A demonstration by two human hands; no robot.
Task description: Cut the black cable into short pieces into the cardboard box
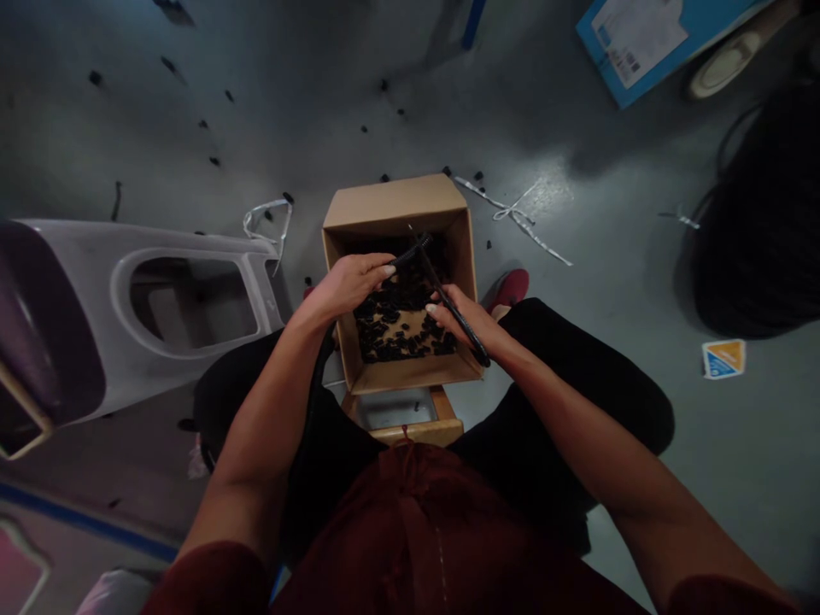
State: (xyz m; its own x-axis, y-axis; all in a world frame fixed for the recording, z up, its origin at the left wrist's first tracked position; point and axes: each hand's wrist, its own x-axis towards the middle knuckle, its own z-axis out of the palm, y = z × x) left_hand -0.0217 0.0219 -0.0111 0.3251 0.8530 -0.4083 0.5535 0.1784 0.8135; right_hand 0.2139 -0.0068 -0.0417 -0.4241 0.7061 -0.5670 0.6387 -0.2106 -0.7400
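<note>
Left hand (pixel 349 286) closed on black plastic piece (pixel 410 254); right hand (pixel 458 320) apparently gripping long black rod (pixel 439 278), above cardboard box (pixel 394 201) at 12 o'clock.

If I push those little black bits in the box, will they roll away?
The little black bits would probably scatter easily, since several lie far out on the floor. They look small and light, so even a gentle push might move them. Their lumpy shapes may make them tumble more than roll, but it's too dim to be sure.
</note>
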